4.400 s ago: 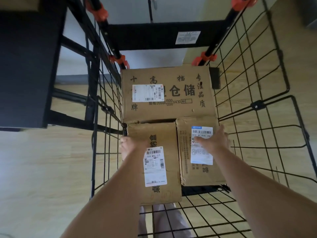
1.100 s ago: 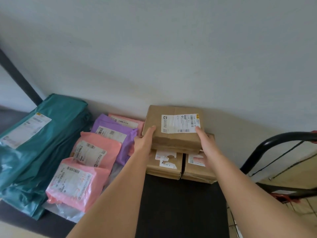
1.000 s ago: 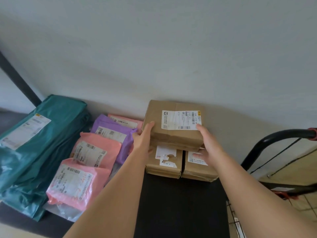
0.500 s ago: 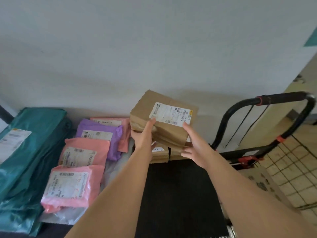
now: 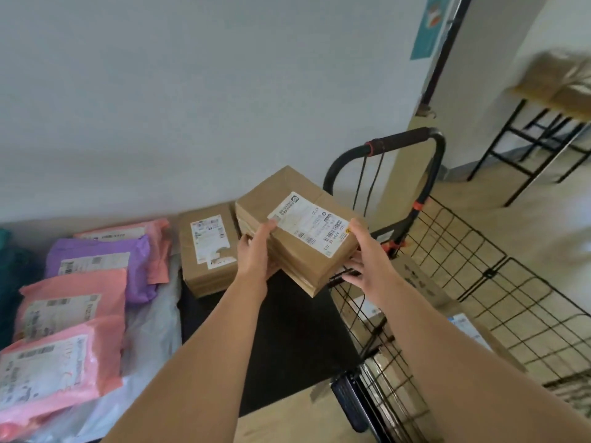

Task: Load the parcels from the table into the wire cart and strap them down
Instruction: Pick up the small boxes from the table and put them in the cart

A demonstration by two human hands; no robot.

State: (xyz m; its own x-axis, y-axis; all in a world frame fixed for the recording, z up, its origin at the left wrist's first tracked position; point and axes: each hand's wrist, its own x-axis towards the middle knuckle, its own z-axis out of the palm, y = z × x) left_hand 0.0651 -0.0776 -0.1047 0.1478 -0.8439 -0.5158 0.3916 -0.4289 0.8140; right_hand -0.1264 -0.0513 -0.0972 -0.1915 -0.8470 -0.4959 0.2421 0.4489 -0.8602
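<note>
Nearest, two pink mailers [image 5: 60,372] are lying at the table's [image 5: 287,334] left front, glossy and crinkled, each wearing a white label. A clear plastic bag [image 5: 153,330] is spreading out beneath them. The table top is showing as a matte black slab. To its right, the cart [image 5: 479,270] is standing with thin black wire grid walls, and brown boxes are lying inside it.

Farther on, both hands are holding the box [image 5: 297,247] up off the table, above the table's right edge and the cart's near rim. The left hand [image 5: 257,255] is gripping its left end, thumb on top and fingers beneath. The right hand [image 5: 367,260] is clasping the right end, thumb by the label and spread fingers below. The box is sitting between them, tilted. It is plain brown cardboard, rectangular, creased along its near side. A white label with barcodes is lying skewed across its top.

Just left of it, a second box [image 5: 208,254] is resting on the table. A purple mailer [image 5: 96,260] is lying beyond the pink ones. Behind, the cart's rounded black handle [image 5: 399,140] is rising against a pale wall.
</note>
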